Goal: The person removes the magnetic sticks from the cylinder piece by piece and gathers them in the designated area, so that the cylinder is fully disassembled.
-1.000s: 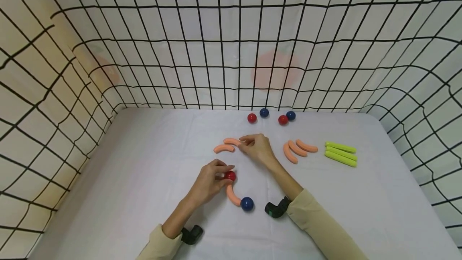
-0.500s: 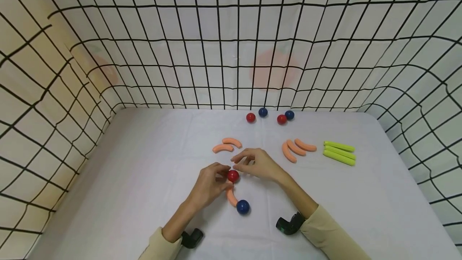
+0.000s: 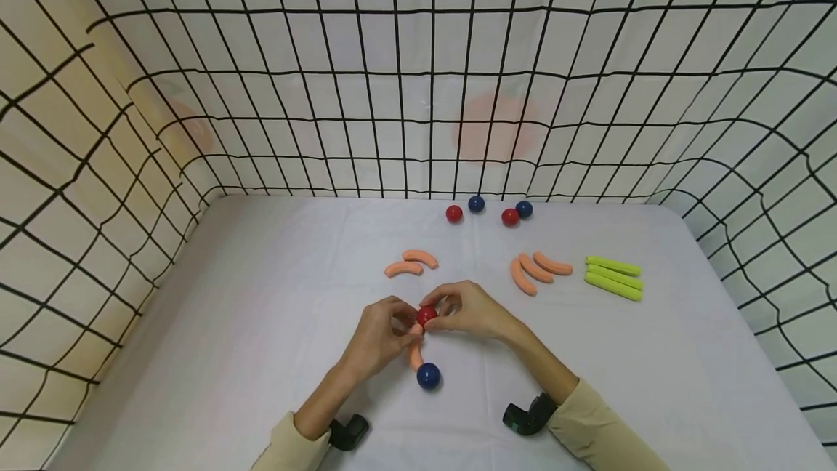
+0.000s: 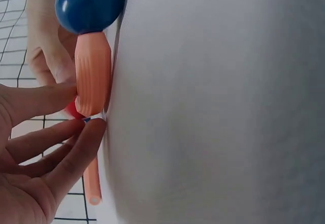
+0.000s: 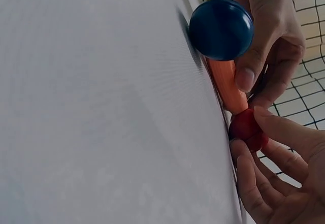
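Note:
My left hand [image 3: 378,336] pinches an orange curved stick [image 4: 93,74] between thumb and fingers, near its far end. A blue ball [image 3: 428,376] sits on the near end of that stick. At the far end is a red ball [image 5: 248,130], which my right hand [image 3: 476,311] grips with thumb and fingertips. In the right wrist view the red ball meets the end of the stick, so the three pieces form one line. Both hands are close together, low over the white cloth, and the left fingers partly hide the stick in the head view.
Two loose orange sticks [image 3: 404,268] lie beyond the hands, and three more [image 3: 536,274] lie to the right. Green sticks [image 3: 613,278] are at far right. Red and blue balls [image 3: 454,214] stand along the back, before a black wire grid [image 3: 431,122] enclosing the table.
My right hand has come from the loose orange sticks toward me and taken hold of the red ball. My left hand has shifted from the ball to the stick; the blue ball has swung left.

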`<state>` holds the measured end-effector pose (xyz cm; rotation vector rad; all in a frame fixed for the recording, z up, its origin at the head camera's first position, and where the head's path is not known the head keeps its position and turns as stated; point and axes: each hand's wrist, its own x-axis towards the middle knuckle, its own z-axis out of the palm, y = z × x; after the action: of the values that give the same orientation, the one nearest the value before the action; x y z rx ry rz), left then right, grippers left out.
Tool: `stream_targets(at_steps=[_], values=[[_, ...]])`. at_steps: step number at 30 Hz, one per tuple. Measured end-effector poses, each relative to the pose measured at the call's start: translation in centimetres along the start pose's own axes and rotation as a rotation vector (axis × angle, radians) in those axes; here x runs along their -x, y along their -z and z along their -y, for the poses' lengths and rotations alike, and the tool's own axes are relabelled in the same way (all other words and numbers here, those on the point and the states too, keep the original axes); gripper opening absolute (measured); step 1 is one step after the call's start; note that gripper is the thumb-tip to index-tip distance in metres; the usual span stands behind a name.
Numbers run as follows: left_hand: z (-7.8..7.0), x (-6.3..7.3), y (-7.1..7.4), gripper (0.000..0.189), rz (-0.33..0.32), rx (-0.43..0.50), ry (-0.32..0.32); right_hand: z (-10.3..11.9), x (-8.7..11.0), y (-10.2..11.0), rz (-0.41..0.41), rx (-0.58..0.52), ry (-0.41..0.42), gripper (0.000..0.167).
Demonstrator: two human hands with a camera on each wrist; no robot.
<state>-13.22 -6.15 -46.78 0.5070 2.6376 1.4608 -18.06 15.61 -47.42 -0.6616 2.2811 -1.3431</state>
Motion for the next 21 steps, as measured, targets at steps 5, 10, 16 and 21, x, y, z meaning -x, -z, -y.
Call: stream_targets(at_steps=[5, 10, 16, 21], values=[[-0.2, 0.1, -0.2, 0.014, -0.025, -0.061, 0.0, -0.3, 0.1, -0.1, -0.024, -0.035, -0.01, 0.03], [-0.3, 0.1, -0.5, 0.013, -0.07, -0.108, -0.01, -0.4, 0.1, -0.2, -0.03, -0.051, -0.015, 0.029], [-0.3, 0.0, -0.9, 0.016, -0.125, -0.129, 0.01, -0.5, 0.1, -0.2, -0.035, -0.069, -0.009, 0.027], [-0.4, 0.0, -1.2, 0.01, -0.145, -0.117, 0.029, -0.6, 0.2, 0.0, -0.03, -0.084, 0.0, 0.028]])
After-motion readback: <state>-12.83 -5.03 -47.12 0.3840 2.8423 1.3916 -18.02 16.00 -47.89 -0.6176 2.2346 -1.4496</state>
